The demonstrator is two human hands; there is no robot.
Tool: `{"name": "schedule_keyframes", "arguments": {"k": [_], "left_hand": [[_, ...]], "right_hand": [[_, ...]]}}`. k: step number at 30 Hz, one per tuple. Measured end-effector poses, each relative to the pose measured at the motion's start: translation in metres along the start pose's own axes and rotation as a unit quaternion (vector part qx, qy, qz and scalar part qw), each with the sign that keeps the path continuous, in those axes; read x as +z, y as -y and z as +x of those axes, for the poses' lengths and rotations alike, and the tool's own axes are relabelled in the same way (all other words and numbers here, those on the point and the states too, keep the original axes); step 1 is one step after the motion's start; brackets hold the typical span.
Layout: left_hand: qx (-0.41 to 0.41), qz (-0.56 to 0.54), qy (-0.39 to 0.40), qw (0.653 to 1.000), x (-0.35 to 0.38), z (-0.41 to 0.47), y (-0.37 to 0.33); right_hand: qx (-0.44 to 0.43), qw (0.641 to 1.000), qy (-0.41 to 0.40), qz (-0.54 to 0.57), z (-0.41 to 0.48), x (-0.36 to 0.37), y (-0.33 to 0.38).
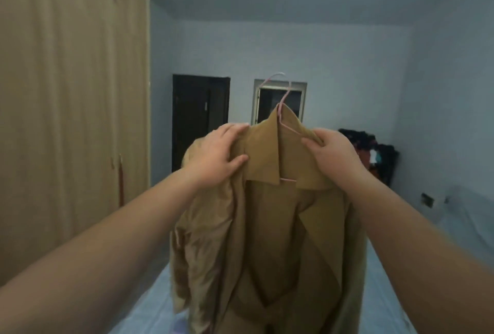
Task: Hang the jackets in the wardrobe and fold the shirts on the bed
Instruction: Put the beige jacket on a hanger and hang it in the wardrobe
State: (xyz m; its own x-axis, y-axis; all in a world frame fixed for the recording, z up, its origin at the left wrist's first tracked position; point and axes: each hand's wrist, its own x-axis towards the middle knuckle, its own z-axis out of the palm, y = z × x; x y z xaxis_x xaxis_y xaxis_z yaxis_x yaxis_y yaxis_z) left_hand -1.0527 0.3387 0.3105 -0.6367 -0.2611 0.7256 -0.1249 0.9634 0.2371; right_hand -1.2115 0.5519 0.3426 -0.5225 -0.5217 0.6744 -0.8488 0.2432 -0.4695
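A tan jacket (pixel 270 226) hangs in front of me on a pink wire hanger (pixel 284 98), whose hook sticks up above the collar. My left hand (pixel 219 154) grips the jacket's left shoulder, thumb under the cloth by the collar. My right hand (pixel 334 154) grips the right shoulder, fingers curled round the cloth and the hanger's arm. The jacket's shiny lining shows at the lower left. The tan wardrobe (pixel 72 109) stands close on my left with its doors closed.
A dark door (pixel 200 119) and a small window (pixel 279 103) sit in the far wall. A dark heap of clothes (pixel 369 152) lies at the right, by the bed (pixel 465 216). Pale blue floor tiles (pixel 149 307) run below the jacket.
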Motion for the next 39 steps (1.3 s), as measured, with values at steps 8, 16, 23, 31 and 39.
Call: {"name": "schedule_keyframes", "arguments": {"k": [8, 16, 23, 31, 39], "left_hand": [[0.022, 0.108, 0.001, 0.994, -0.104, 0.064, 0.003], [-0.072, 0.110, 0.024, 0.991, -0.126, 0.056, 0.040], [-0.117, 0.034, -0.074, 0.990, -0.142, 0.058, 0.045], [-0.161, -0.133, -0.007, 0.978, -0.170, 0.025, 0.070], [-0.181, 0.017, 0.094, 0.979, -0.201, -0.037, 0.063]], "right_hand": [[-0.114, 0.990, -0.063, -0.059, 0.062, -0.014, 0.055], [0.049, 0.995, -0.038, 0.083, 0.053, 0.036, 0.089], [-0.023, 0.955, 0.071, 0.286, 0.054, 0.057, 0.120], [-0.122, 0.991, 0.035, -0.049, 0.061, 0.076, 0.089], [-0.253, 0.958, 0.134, -0.024, 0.056, 0.132, 0.136]]}}
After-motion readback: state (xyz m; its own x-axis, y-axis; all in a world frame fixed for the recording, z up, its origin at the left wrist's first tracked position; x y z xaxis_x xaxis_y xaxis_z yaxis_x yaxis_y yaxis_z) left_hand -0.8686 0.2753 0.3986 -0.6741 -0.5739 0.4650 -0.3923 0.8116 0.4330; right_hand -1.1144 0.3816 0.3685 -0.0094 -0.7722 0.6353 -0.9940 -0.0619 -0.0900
